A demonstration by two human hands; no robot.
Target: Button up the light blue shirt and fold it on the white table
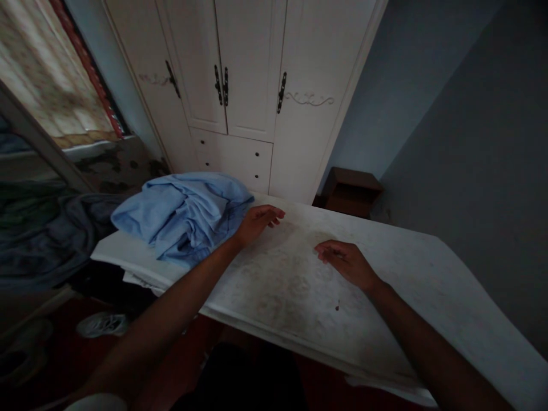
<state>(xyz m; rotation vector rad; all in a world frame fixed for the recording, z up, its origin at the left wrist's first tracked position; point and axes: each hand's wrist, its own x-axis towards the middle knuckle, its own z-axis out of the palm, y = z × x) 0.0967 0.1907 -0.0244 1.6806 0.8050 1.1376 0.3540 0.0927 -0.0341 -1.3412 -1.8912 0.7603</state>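
A crumpled blue cloth (188, 208) lies in a loose heap on the left part of a stained white surface (282, 285), which looks like a thin mattress or padded top. Just right of the heap is my left hand (260, 220), its fingers relaxed, a little apart and holding nothing. My left forearm passes in front of the heap's lower right edge. Over the middle of the white surface hovers my right hand (345, 262), fingers loosely bent, nothing visible in them. Whether either hand touches the surface is hard to tell.
A white wardrobe (252, 74) with dark handles stands behind the surface. Beyond the far edge is a brown nightstand (353, 188). Dark clothes (51, 240) are piled at left. A shoe (103, 324) lies on the red floor (166, 348). A curtain (55, 74) hangs at upper left.
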